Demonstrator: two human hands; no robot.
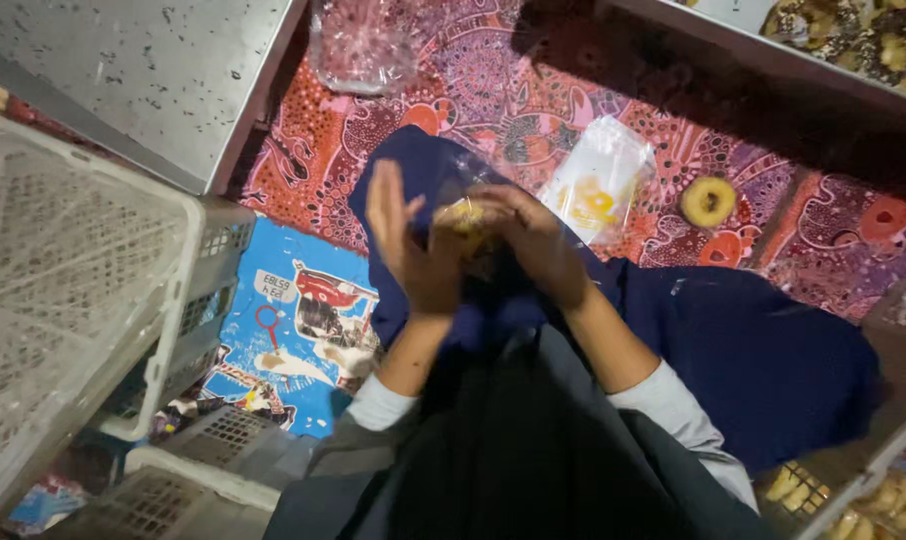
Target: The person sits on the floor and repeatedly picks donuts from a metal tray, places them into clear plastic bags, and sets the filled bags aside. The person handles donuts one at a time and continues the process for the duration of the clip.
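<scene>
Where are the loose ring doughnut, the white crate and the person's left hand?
ring doughnut (pixel 708 201), head view, on its golden ring.
white crate (pixel 63 270), head view, on its mesh wall.
left hand (pixel 408 245), head view, on the palm.

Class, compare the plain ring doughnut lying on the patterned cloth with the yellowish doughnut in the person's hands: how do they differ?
The plain ring doughnut lies bare on the red patterned cloth; the yellowish doughnut sits inside clear plastic wrap. The first is untouched and fully visible; the second is held between the left hand and right hand, partly hidden. Both look golden.
</scene>
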